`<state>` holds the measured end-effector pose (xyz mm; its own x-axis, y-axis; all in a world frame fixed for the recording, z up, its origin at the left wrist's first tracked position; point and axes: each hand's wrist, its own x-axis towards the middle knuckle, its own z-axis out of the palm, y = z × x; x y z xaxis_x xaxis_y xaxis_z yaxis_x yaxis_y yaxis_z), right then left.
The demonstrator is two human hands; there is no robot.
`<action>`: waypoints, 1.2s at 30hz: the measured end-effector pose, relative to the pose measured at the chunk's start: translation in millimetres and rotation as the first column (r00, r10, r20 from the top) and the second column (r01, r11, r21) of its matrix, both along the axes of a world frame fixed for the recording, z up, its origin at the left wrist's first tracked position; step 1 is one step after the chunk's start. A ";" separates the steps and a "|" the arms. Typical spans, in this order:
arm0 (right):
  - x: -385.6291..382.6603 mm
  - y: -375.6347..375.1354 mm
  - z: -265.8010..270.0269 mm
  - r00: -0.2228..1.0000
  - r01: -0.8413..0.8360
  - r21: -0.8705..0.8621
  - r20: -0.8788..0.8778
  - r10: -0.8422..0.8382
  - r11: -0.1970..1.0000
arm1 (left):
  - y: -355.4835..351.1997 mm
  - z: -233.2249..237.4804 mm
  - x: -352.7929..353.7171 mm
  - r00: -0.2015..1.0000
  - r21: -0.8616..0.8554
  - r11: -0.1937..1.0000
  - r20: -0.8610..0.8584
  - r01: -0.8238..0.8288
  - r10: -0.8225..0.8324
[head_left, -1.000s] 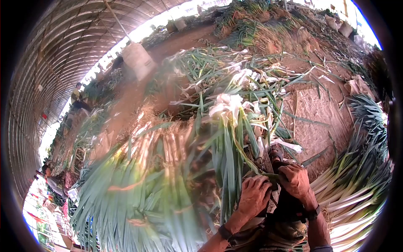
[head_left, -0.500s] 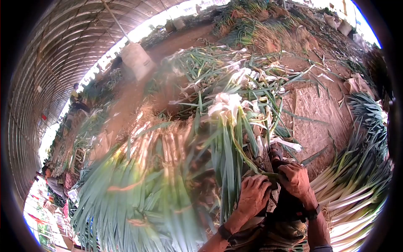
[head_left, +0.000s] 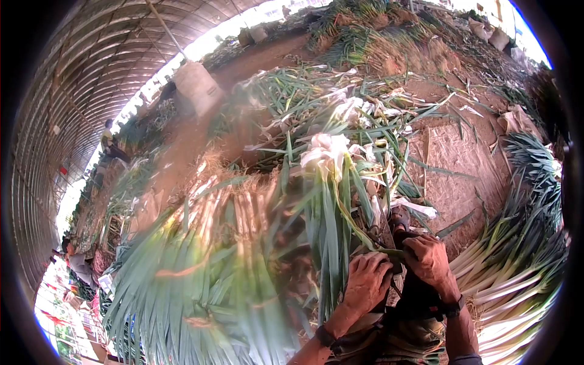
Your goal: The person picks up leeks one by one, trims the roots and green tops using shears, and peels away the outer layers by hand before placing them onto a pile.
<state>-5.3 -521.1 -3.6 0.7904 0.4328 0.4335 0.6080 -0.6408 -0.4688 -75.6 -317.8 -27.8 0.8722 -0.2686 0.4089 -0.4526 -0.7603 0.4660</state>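
A single view is given, taken from a camera worn on the head and aimed forward and down. The scene is bent by a fisheye lens, so the round picture is ringed by black. The left hand (head_left: 365,283) and right hand (head_left: 431,261) are seen very near, at the lower middle, with the bundle of green stalks (head_left: 331,231) just ahead. Farther off, the earthen floor (head_left: 453,164) is taken in, and the arched tunnel roof (head_left: 79,79) is caught at the upper left.
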 end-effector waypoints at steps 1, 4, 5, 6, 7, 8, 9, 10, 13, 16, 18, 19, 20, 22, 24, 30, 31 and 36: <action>0.0 0.0 -0.1 1.000 0.001 0.003 -0.005 -0.001 1.000 | -0.1 0.2 0.0 1.000 -0.002 1.000 -0.002 0.002 -0.002; -0.2 0.3 1.2 1.000 0.002 0.014 -0.011 -0.002 1.000 | 0.1 2.2 0.1 1.000 -0.004 1.000 -0.008 0.004 -0.004; -0.4 0.5 1.9 1.000 0.003 0.018 -0.012 -0.003 1.000 | 0.1 2.6 0.1 1.000 -0.002 1.000 -0.011 0.003 -0.003; -0.4 0.5 2.5 1.000 0.002 0.015 -0.008 -0.002 1.000 | -0.1 2.8 0.0 1.000 0.000 1.000 -0.015 0.003 -0.003; -0.3 0.5 3.0 1.000 0.002 0.011 -0.005 -0.002 1.000 | 0.0 3.2 0.0 1.000 0.002 1.000 -0.015 0.002 -0.002; -0.4 0.2 3.2 1.000 0.002 0.007 -0.003 -0.002 1.000 | 0.1 3.6 0.0 1.000 0.004 1.000 -0.015 0.002 -0.002; -0.5 -0.1 2.8 1.000 0.002 0.013 0.002 -0.002 1.000 | 0.2 4.0 0.0 1.000 0.006 1.000 -0.015 0.002 -0.002; -0.4 -0.2 1.8 1.000 0.002 0.019 0.007 -0.002 1.000 | 0.3 4.1 0.0 1.000 0.004 1.000 -0.011 0.002 -0.002; 0.6 -2.6 -0.4 1.000 -0.007 0.010 0.002 0.007 1.000 | 0.0 3.6 -0.3 1.000 0.001 1.000 -0.006 0.001 -0.001; 1.0 -3.3 -0.8 1.000 -0.011 0.007 -0.002 0.011 1.000 | -0.1 3.5 -0.8 1.000 0.002 1.000 -0.009 -0.003 0.003; 0.9 -3.1 0.6 1.000 -0.011 0.010 -0.003 0.011 1.000 | -0.2 5.0 -0.8 1.000 0.001 1.000 -0.009 -0.008 0.008; 0.6 -3.1 2.2 1.000 -0.012 0.010 -0.004 0.012 1.000 | -0.2 4.0 -0.7 1.000 -0.002 1.000 -0.008 -0.006 0.006; 0.3 -3.3 3.0 1.000 -0.013 0.010 -0.006 0.013 1.000 | 0.1 2.4 -0.4 1.000 -0.005 1.000 -0.007 -0.005 0.005; 0.5 -3.4 1.3 1.000 -0.007 0.012 -0.008 0.007 1.000 | -0.1 2.0 -0.2 1.000 -0.007 1.000 -0.007 -0.007 0.007; 0.3 -3.4 1.0 1.000 -0.006 0.011 -0.008 0.006 1.000 | -0.6 3.3 -0.3 1.000 -0.002 1.000 -0.008 -0.011 0.011; 0.3 -3.4 0.0 1.000 0.001 0.017 -0.023 0.000 1.000 | 0.3 5.9 0.0 1.000 -0.022 1.000 -0.007 0.004 -0.004; 0.2 -3.6 0.0 1.000 0.001 0.016 -0.027 -0.001 1.000 | 0.2 5.7 0.0 1.000 -0.022 1.000 -0.007 0.006 -0.006; 0.9 -3.7 0.7 1.000 -0.013 0.015 -0.019 0.013 1.000 | -0.3 6.3 -0.4 1.000 -0.021 1.000 -0.011 0.002 -0.002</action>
